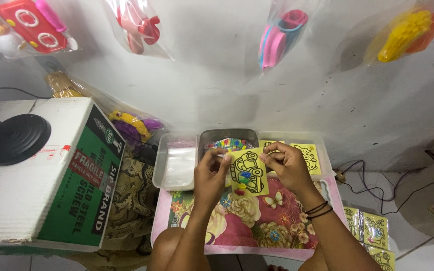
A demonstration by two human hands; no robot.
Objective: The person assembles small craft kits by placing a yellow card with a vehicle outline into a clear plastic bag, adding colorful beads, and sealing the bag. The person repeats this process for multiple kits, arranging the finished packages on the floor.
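I hold a small yellow card with a black car outline (248,172) up over a pink floral tray table (277,231). My left hand (210,173) pinches its left edge and my right hand (287,164) pinches its upper right corner. Small coloured bits cling to the card's lower middle. Behind it stand three shallow containers: a clear one with plastic sleeves (177,160), a dark one with colourful pieces (229,140), and one with more yellow cards (310,155).
A large cardboard box (46,175) with a black round lamp base (16,138) stands at left. Bagged toys hang on the white wall (277,35). Packed yellow cards (370,231) and black cables (372,188) lie on the floor at right.
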